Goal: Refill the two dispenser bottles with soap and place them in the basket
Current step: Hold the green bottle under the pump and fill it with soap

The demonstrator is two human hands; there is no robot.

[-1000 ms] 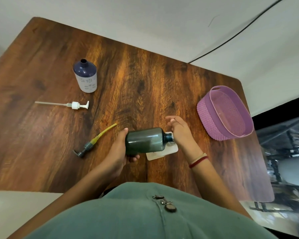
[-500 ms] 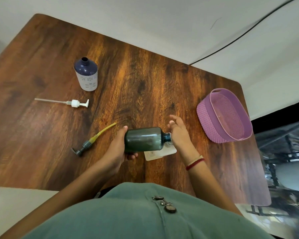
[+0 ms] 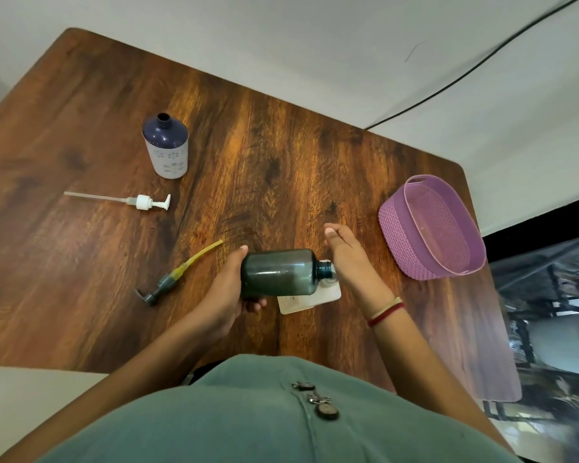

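My left hand [image 3: 226, 292] grips a dark green bottle [image 3: 279, 272] by its base and holds it on its side above the table, its open neck pointing right. My right hand [image 3: 348, 259] is at the bottle's mouth with its fingers straight; the thumb is hidden. A flat white soap pouch [image 3: 311, 297] shows just below the neck, partly covered by the bottle. A blue-and-white bottle [image 3: 166, 147] stands uncapped at the back left. Its white pump [image 3: 141, 201] lies in front of it. A grey pump with a yellow tube [image 3: 176, 277] lies left of my left hand. The purple basket [image 3: 393, 228] is at the right.
The wooden table [image 3: 281, 155] ends close behind the basket and along the right. A black cable [image 3: 475, 66] runs over the white floor beyond the far edge. My green shirt fills the bottom of the view.
Both hands and the green bottle have stayed nearly where they were; only my view has shifted slightly.
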